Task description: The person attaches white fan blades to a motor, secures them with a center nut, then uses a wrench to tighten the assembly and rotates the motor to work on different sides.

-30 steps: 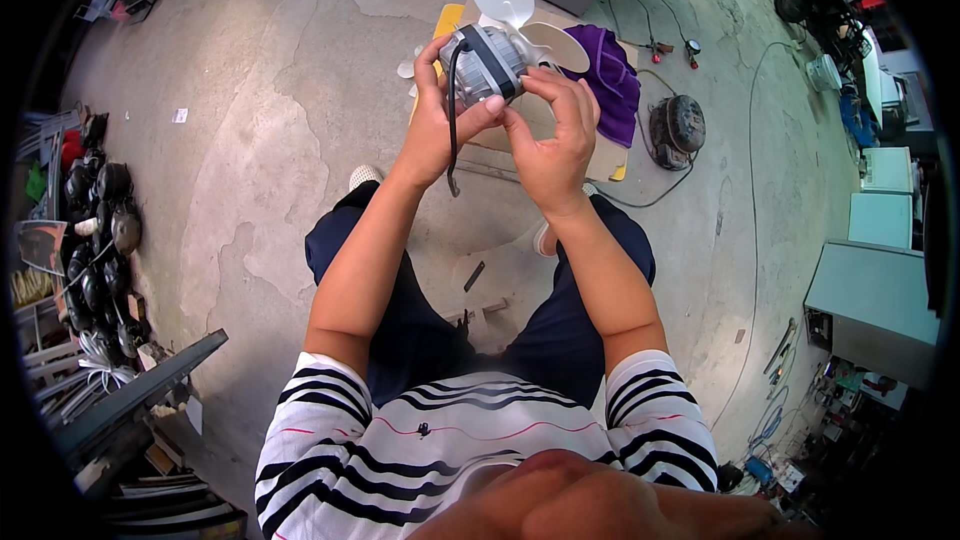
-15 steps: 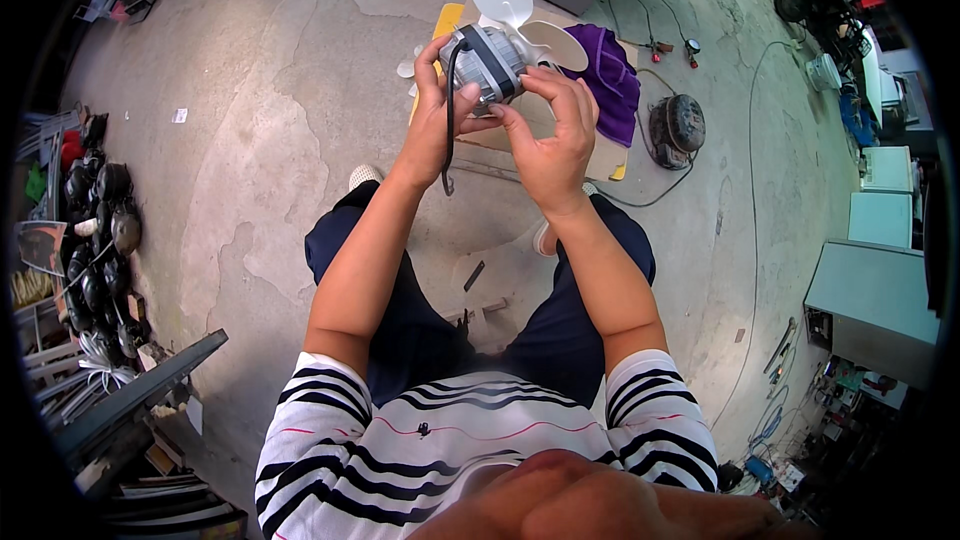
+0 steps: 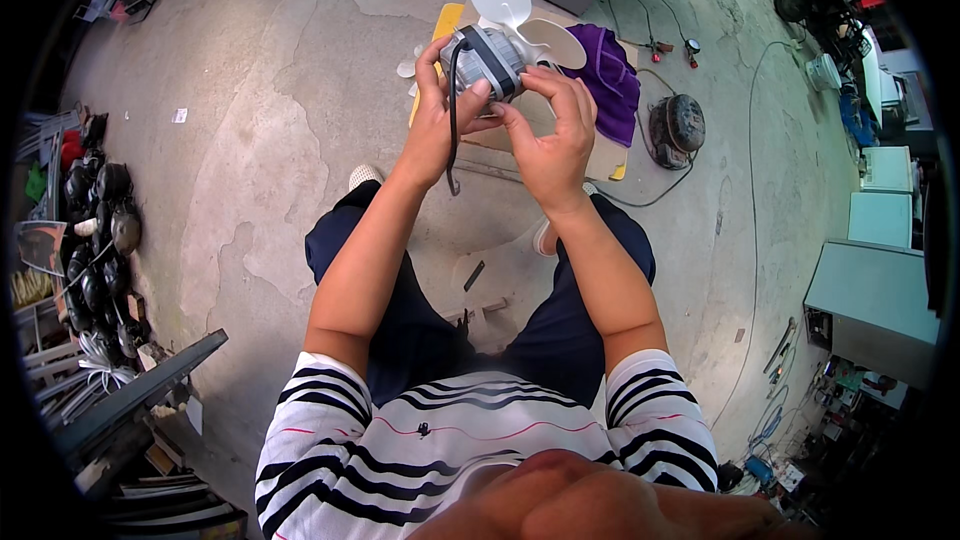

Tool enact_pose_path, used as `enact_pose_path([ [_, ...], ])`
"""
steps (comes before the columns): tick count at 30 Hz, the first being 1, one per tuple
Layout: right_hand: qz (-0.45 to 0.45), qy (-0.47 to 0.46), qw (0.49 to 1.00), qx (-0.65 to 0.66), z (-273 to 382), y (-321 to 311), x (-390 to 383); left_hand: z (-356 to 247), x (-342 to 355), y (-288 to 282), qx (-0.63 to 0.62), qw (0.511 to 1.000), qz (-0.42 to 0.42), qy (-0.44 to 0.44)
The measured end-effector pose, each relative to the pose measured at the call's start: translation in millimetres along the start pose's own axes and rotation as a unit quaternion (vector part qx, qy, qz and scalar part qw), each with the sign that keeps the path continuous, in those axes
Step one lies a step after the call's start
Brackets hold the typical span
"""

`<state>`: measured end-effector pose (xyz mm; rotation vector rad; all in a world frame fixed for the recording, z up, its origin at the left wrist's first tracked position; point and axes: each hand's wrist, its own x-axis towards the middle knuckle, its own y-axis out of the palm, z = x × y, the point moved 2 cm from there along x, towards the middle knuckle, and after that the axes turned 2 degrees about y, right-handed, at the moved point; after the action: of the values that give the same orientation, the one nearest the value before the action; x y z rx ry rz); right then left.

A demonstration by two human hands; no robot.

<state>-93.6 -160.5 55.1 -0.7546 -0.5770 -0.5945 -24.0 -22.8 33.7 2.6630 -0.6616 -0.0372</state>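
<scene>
A small silver fan motor (image 3: 488, 62) with a black band is held up in front of me. White fan blades (image 3: 553, 43) fan out from its far side. My left hand (image 3: 432, 130) grips the motor's left side, thumb on its near face. A black cord (image 3: 453, 125) hangs from the motor over that hand. My right hand (image 3: 558, 135) curls at the motor's lower right edge, thumb and fingers touching it; whatever small part may lie between those fingertips is hidden.
Behind the motor is a low board with yellow edges (image 3: 452, 16), a purple cloth (image 3: 610, 85) on its right. A black compressor (image 3: 677, 130) sits on the concrete floor. Cables and gauges (image 3: 692, 52) lie farther back. Black compressors (image 3: 97, 230) pile up at left.
The cord's lower end has swung slightly to the right, and the left thumb has shifted up a little on the motor. Both hands keep their places otherwise.
</scene>
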Motion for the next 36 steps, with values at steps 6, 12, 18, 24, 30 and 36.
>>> enact_pose_path([
  [6, 0.001, 0.002, 1.000, 0.003, 0, 1, 1, 8, 3, -4, -0.043, 0.999, 0.005, -0.003],
  [12, 0.025, -0.001, 1.000, -0.015, -1, 0, 4, 8, 2, 0, -0.098, 0.995, -0.011, -0.030],
  [18, 0.045, 0.000, 0.999, -0.027, -3, 3, 7, 18, 7, -4, -0.170, 0.983, -0.019, -0.062],
  [24, 0.048, -0.002, 0.998, -0.042, -1, 2, 6, 17, 8, 3, -0.192, 0.978, -0.052, -0.061],
  [30, 0.044, -0.018, 0.997, -0.055, 1, 0, 8, 21, 11, 2, -0.230, 0.971, -0.002, -0.068],
  [36, 0.048, -0.045, 0.994, -0.084, 5, 1, 8, 26, 10, 5, -0.242, 0.967, 0.007, -0.074],
])
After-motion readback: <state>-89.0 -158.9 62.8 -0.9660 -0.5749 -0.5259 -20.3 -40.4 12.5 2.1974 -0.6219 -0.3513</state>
